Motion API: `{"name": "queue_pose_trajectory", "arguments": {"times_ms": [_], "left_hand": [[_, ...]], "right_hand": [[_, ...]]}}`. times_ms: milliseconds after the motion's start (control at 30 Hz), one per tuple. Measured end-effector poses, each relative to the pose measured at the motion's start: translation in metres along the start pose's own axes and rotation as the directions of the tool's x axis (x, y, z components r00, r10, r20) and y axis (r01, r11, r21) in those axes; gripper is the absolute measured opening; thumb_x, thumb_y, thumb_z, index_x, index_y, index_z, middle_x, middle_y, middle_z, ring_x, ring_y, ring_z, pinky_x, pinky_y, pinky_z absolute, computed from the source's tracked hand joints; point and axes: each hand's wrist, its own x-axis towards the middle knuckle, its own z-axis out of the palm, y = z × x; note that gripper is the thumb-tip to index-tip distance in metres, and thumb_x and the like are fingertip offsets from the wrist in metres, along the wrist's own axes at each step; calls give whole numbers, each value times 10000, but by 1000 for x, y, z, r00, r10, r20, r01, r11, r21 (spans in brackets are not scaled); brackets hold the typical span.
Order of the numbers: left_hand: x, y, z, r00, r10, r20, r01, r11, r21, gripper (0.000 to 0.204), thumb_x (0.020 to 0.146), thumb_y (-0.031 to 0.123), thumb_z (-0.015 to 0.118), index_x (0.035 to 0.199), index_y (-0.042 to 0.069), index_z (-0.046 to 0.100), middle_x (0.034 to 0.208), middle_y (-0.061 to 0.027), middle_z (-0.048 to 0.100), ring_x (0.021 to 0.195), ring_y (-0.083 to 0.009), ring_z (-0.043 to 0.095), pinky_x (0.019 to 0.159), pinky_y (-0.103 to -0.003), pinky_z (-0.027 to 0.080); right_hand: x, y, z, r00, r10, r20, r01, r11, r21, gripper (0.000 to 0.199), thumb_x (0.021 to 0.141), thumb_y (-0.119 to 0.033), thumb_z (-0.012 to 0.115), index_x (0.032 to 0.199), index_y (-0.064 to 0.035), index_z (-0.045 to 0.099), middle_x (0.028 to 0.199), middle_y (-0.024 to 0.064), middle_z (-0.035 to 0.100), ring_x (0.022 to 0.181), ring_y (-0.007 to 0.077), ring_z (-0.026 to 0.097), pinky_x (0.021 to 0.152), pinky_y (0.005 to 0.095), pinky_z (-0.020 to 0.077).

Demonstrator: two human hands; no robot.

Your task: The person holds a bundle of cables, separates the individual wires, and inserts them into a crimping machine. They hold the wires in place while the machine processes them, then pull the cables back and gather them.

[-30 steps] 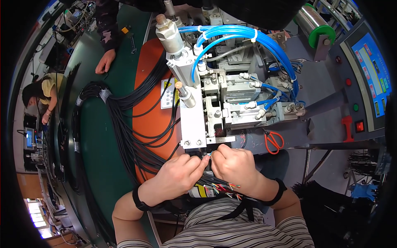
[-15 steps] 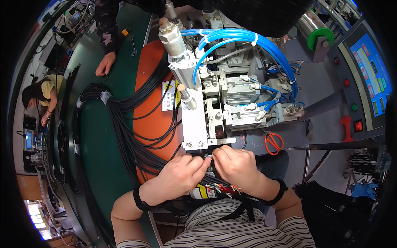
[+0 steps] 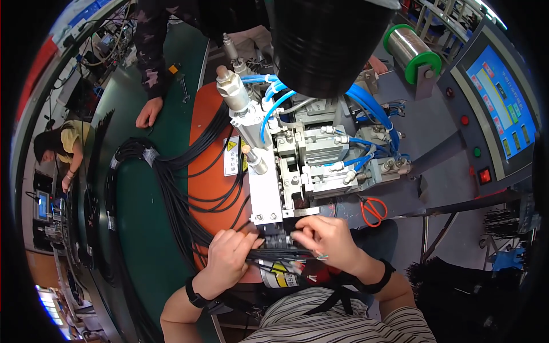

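Note:
Below the front of a metal press fixture (image 3: 266,197), both my hands work at a bundle of black cables (image 3: 286,253). My left hand (image 3: 230,256) is closed, fingers curled against the cables' left part. My right hand (image 3: 331,243) is beside the bundle's right end, fingers bent and slightly blurred; what its fingertips hold, if anything, cannot be made out. Under its palm stick out stripped cable ends with thin coloured wires (image 3: 321,257). Between my hands, beneath the fixture, is a dark clamp-like part (image 3: 275,233), partly in shadow. Behind the bundle sits a yellow and white label (image 3: 277,275).
More black cables (image 3: 171,188) spread over an orange board (image 3: 214,154) and green table (image 3: 137,228). Red-handled scissors (image 3: 373,211) lie right of the fixture. A black cylinder (image 3: 326,46) hangs above. A screen (image 3: 503,103), a wire spool (image 3: 410,51) and a co-worker's hand (image 3: 150,112) are further off.
My hands have moved apart and slightly down from the fixture's front edge, where their fingertips met. The cable bundle now lies more level. The view has shifted, and the hanging black cylinder shows more.

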Motion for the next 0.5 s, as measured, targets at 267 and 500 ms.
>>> {"name": "queue_pose_trajectory", "arguments": {"times_ms": [267,500], "left_hand": [[-8,4,5,983,160,-86,-181,897,-403,365,721,110,774,1030,22,602,815,-106,598,691,-286,599,620,-386,462],[-4,16,24,989,35,-146,-83,938,-337,378,763,106,754,1108,28,619,781,-87,609,620,-273,609,531,-357,464]], "right_hand": [[-11,-18,8,978,-123,167,-10,776,630,250,852,11,694,1100,-17,678,924,29,637,666,21,576,560,188,435],[-21,-4,33,989,96,111,-146,587,796,170,921,-3,631,1086,29,656,905,23,637,704,25,595,613,164,457]]}}
